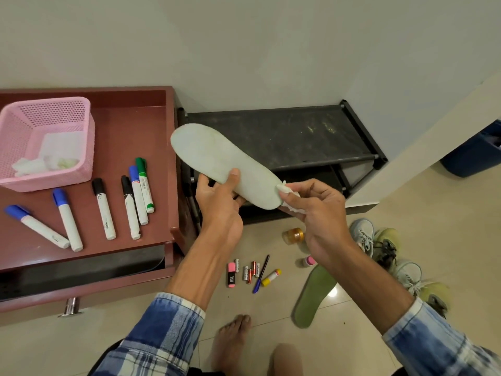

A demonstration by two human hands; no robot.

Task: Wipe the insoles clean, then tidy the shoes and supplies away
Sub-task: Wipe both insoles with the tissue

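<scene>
Left hand (219, 202) grips the pale insole (222, 164) at mid-length, thumb on top, holding it up over the shoe rack (298, 137) for access. Right hand (314, 210) pinches a white wipe (287, 192) against the heel edge. Green insole (314, 297) and shoes (379, 248) wait on the floor.

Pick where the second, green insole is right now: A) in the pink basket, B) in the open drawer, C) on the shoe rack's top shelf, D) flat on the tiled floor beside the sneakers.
D: the green insole lies flat on the floor tiles, just left of the sneakers.
</scene>
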